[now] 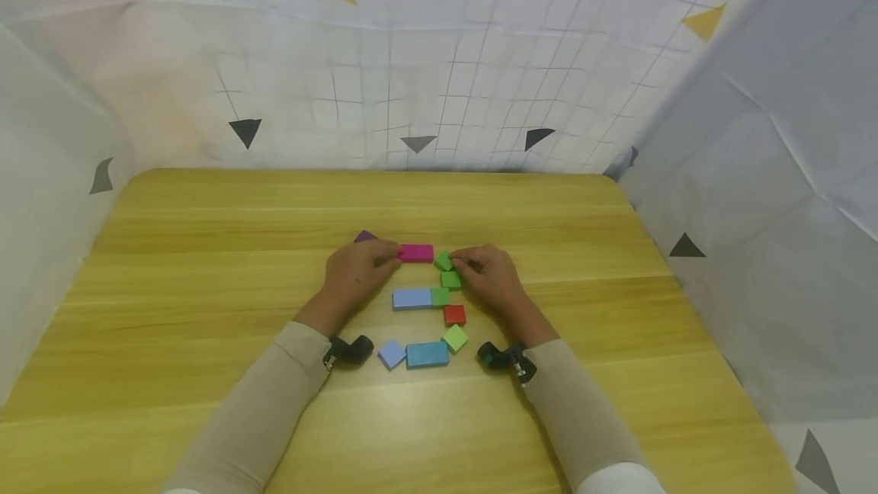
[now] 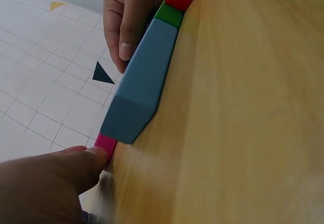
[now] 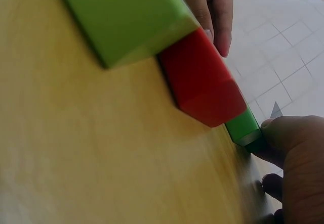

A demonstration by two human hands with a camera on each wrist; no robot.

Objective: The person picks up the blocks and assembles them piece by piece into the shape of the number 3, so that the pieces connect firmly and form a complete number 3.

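On the wooden table, several coloured blocks form a figure open to the left. My left hand (image 1: 357, 271) pinches the left end of a flat magenta block (image 1: 416, 254) along the top. At the upper right corner, my right hand (image 1: 490, 274) holds a tilted green block (image 1: 443, 261) between thumb and fingers. Below it lie a second green block (image 1: 450, 280), then a third green block (image 1: 440, 297) against a long periwinkle block (image 1: 411, 299). In the left wrist view, that long block (image 2: 139, 77) partly hides the magenta block (image 2: 106, 144).
Farther down sit a red block (image 1: 455, 315), a turned lime block (image 1: 456, 338), a long blue block (image 1: 427, 354) and a turned periwinkle square (image 1: 392, 354). Behind my left hand, a purple block (image 1: 365, 235) is partly hidden. A patterned white cloth (image 1: 425, 59) hangs behind the table.
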